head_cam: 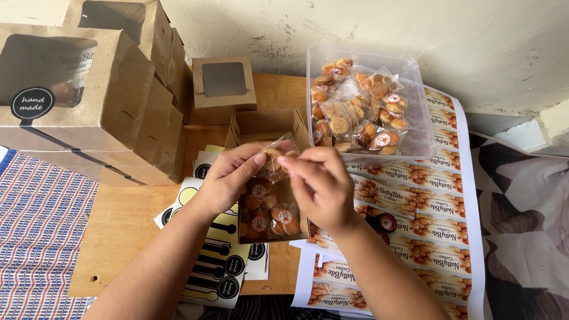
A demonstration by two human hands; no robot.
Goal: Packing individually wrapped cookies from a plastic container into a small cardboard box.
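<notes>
Two hands meet on one small clear plastic packet of round brown biscuits [277, 155], held over the mouth of an open brown cardboard box [269, 204] at table centre. I read the left hand [228, 175] as pinching the packet's left end between thumb and fingers, and the right hand [320, 184] as pinching its right end with fingertips bent inward. Both are closed on the packet, neither slack.

Packet's long axis runs left to right, between the two hands, and it sits directly above the box opening, whose own long axis runs away from me. Both hands are about equally near; the box lies just below them. More sealed biscuit packets with round red stickers already lie inside the box.

Outward: a clear plastic tub of the same packets [415, 89] stands beyond the right hand, against the wall. Printed label sheets [438, 219] lie under and right of it. Sheets of round black stickers [228, 266] lie under the left forearm. Stacked windowed brown boxes [118, 101] fill the far left.

Hard to make out: the packet's lower edge behind the fingers, and the box's right wall behind the right wrist.
</notes>
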